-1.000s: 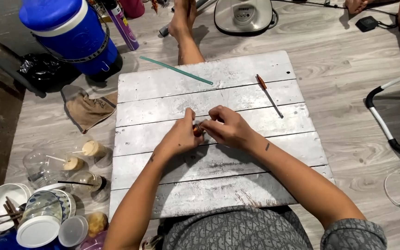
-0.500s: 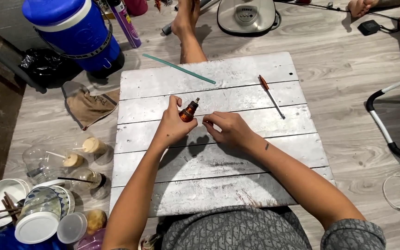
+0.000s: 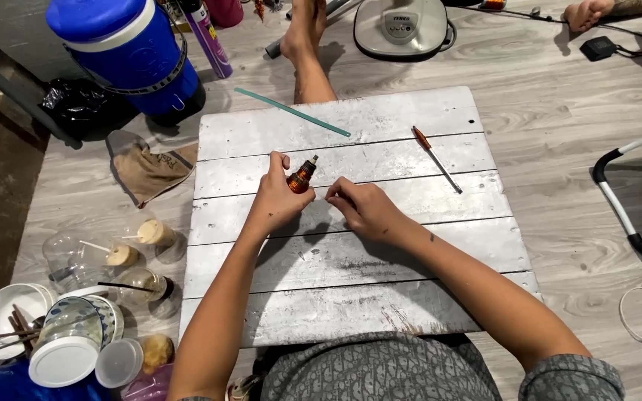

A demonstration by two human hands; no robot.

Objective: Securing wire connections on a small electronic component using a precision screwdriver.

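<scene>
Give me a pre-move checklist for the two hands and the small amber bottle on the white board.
1. Left hand grips the small amber bottle with a dark cap: ok, bottle lifted and tilted.
2. Right hand rests on the white slatted wooden board: ok, fingertips pinched together.
3. What the right hand pinches: cannot tell, too small.
4. Bottle cap closed: cannot tell.
5. Red-handled screwdriver lies apart from both hands: ok, on the board to the right.
6. Long teal strip off the working spot: ok, on the board's far edge.
</scene>
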